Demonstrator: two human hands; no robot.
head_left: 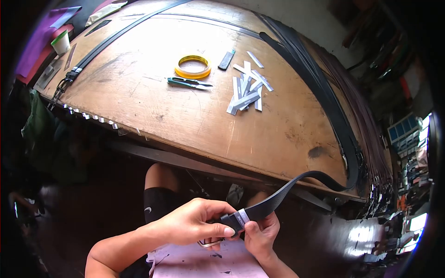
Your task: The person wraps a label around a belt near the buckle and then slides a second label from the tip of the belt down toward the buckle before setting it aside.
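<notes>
A black belt (pixel 265 207) is held above my lap, near its buckle end. My left hand (pixel 197 223) is closed on it, thumb on top beside the belt loop, with the metal buckle (pixel 209 243) showing under the fingers. A pale printed paper band (pixel 241 217) lies across the belt just past the loop. My right hand (pixel 262 235) grips the belt from below, its thumb at the band's edge. From there the strap curves up onto the wooden table (pixel 185 123). More loose paper strips (pixel 245 95) lie there in a pile.
A yellow tape roll (pixel 192 67), a green-handled cutting tool (pixel 187 83) and a small dark object (pixel 226 60) lie on the table. Black belts (pixel 320 88) line its right side, with dark brown ones beyond. A cup (pixel 60 43) stands at the far left.
</notes>
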